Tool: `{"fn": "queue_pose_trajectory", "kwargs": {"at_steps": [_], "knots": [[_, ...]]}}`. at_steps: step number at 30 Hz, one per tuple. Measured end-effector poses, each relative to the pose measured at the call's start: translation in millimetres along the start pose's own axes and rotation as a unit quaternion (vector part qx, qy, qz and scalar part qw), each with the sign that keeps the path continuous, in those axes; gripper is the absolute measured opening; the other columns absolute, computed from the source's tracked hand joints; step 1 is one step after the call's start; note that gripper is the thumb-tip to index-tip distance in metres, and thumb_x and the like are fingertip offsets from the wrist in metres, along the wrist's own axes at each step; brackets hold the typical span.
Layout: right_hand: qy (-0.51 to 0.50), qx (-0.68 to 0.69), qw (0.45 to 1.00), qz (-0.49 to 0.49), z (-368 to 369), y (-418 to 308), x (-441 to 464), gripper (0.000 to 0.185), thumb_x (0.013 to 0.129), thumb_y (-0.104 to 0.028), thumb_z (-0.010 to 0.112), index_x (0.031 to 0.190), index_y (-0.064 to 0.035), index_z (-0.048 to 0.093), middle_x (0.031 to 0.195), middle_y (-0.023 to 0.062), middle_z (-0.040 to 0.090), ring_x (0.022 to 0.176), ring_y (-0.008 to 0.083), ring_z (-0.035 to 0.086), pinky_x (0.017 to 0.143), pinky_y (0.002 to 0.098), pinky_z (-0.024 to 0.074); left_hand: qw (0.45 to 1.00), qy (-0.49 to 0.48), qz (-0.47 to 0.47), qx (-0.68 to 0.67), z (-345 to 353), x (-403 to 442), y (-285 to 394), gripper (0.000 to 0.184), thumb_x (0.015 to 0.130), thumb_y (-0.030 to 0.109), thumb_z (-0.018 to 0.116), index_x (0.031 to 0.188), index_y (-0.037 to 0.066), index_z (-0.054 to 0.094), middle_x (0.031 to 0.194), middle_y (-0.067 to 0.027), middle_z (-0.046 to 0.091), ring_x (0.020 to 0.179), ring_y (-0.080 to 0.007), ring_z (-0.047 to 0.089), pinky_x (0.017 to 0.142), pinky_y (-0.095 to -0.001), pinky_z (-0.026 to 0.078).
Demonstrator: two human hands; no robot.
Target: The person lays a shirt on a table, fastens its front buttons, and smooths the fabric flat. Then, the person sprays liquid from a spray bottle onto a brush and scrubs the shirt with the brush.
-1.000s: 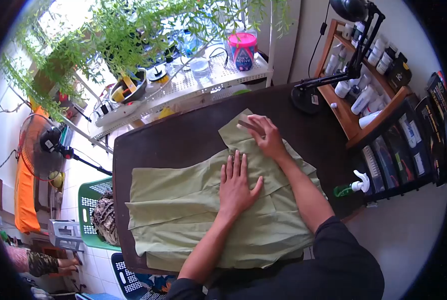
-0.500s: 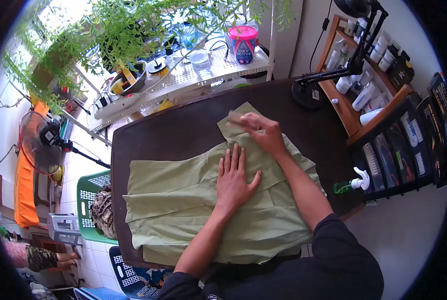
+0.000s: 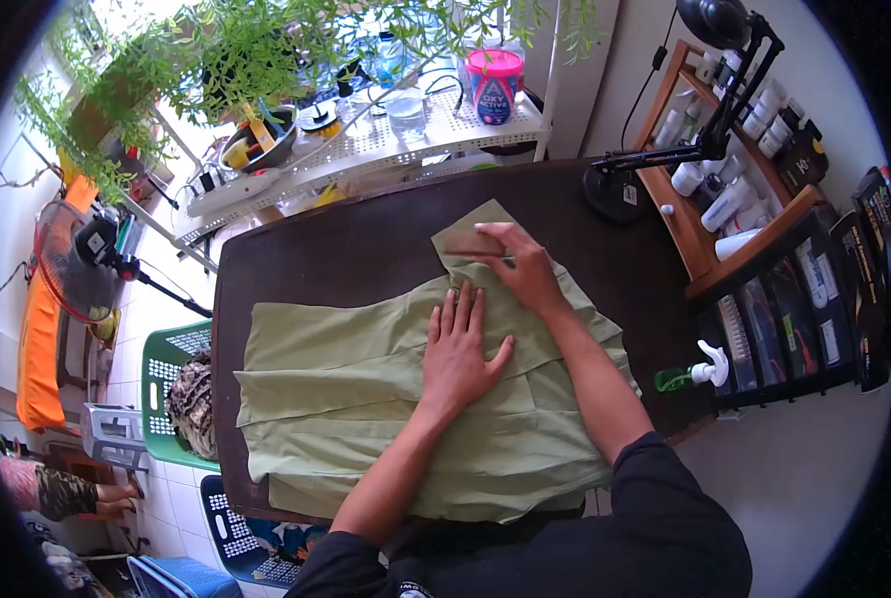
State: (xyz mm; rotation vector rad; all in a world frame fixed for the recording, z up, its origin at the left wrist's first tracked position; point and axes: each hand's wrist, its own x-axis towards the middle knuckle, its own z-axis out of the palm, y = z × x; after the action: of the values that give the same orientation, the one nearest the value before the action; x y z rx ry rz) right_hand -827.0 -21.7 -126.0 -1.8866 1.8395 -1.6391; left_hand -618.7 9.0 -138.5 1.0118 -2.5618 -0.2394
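Note:
A light green garment (image 3: 336,369), shirt-like with creases and layered edges, is spread over the dark table (image 3: 306,249). My left hand (image 3: 460,359) lies flat on its middle with the fingers spread. Farther up, near a pointed flap of the cloth (image 3: 492,214), my right hand (image 3: 528,271) has its fingers bent over a flat brown thing (image 3: 473,245). Motion blur hides what kind of thing it is. That brown thing lies over the flap, and part of it is under my fingers.
A green spray bottle (image 3: 677,379) and a black desk lamp (image 3: 615,189) stand on the right. Behind are a white perforated shelf (image 3: 435,135) and a pink-lidded tub (image 3: 493,90). Left are a fan (image 3: 71,259), a green basket (image 3: 161,399) and a person's legs (image 3: 106,495).
The brown thing has shifted slightly to the right and down over the flap, and my right hand has dipped a little. My left hand stays flat on the cloth. The view has shifted slightly.

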Motion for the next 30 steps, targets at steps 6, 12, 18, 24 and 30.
{"fn": "queue_pose_trajectory", "kwargs": {"at_steps": [6,12,18,24,30], "knots": [[0.05,-0.035,0.998,0.019,3.4,4.9,2.5,0.049,0.088,-0.003,0.083,0.135,-0.0064,0.071,0.125,0.0064,0.074,0.106,0.0267,0.072,0.097,0.0381,0.0558,1.0,0.008,-0.003,-0.015,-2.7,-1.9,-2.6,0.089,0.102,0.058,0.057,0.166,-0.002,0.042,0.178,-0.0208,0.034,0.165,-0.0379,0.031,0.133,-0.0474,0.022],[0.017,0.002,0.999,0.029,2.6,1.5,-3.8,0.047,0.089,-0.003,0.081,0.135,-0.007,0.071,0.126,0.0071,0.075,0.107,0.0278,0.072,0.097,0.0383,0.0556,1.0,0.004,0.006,-0.011,-1.8,-3.6,-2.8,0.089,0.102,0.058,0.058,0.166,-0.002,0.042,0.177,-0.021,0.035,0.164,-0.038,0.031,0.132,-0.0477,0.024],[-0.032,0.002,0.999,0.003,1.3,-0.1,-1.0,0.047,0.089,-0.004,0.081,0.136,-0.0073,0.071,0.126,0.0079,0.075,0.106,0.0277,0.072,0.097,0.0382,0.0557,1.0,0.005,-0.003,-0.013,-2.3,1.0,1.4,0.089,0.101,0.058,0.059,0.166,-0.002,0.042,0.177,-0.0213,0.035,0.165,-0.0379,0.031,0.132,-0.0482,0.024],[0.073,-0.021,0.994,0.075,-2.0,7.4,1.1,0.048,0.09,-0.003,0.079,0.137,-0.0075,0.07,0.126,0.009,0.075,0.104,0.0265,0.071,0.094,0.0369,0.0559,1.0,0.008,0.001,-0.015,-1.0,-0.7,-2.2,0.089,0.101,0.057,0.06,0.166,-0.002,0.042,0.177,-0.0215,0.035,0.164,-0.0378,0.032,0.132,-0.0492,0.025],[-0.026,-0.047,0.996,-0.069,-4.7,0.1,-3.1,0.048,0.091,-0.003,0.077,0.139,-0.0066,0.068,0.124,0.0117,0.073,0.11,0.0304,0.07,0.094,0.0395,0.0558,1.0,0.006,-0.002,-0.02,-0.4,-2.4,-1.3,0.088,0.102,0.057,0.059,0.166,-0.001,0.042,0.177,-0.021,0.035,0.164,-0.0378,0.032,0.133,-0.0498,0.025]]}}
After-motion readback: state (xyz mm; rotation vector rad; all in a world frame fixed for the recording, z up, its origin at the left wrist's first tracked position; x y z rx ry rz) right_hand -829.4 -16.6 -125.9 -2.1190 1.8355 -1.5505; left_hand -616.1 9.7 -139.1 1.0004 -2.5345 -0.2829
